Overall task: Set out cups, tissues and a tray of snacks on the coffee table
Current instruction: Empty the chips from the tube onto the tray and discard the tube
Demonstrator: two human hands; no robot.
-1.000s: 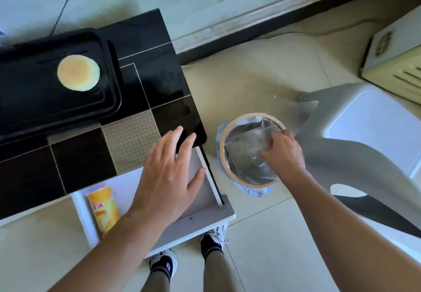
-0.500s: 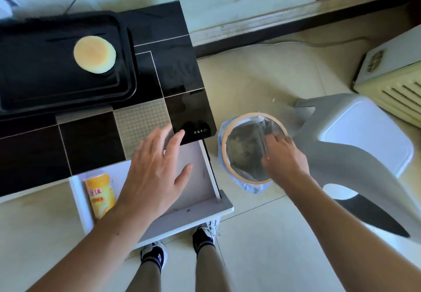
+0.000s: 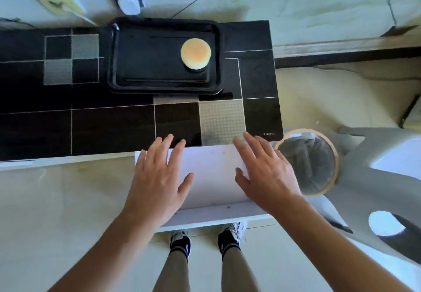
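Round cake (image 3: 196, 52) in black tray (image 3: 127, 79); lined bin (image 3: 307, 161) beside drawer (image 3: 211, 173)

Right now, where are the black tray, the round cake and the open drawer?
black tray (image 3: 145, 63), head view, bare floor of the tray
round cake (image 3: 196, 52), head view, top face
open drawer (image 3: 214, 173), head view, white inside bottom

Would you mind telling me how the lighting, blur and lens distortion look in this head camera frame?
Head view: bright daylight from the upper right washes out the floor; the glossy black coffee table shows only faint sheen; the round cake on the black tray is sharp; the fingertips of the right hand are slightly smeared; wide-angle bending curves the stool at the right edge.
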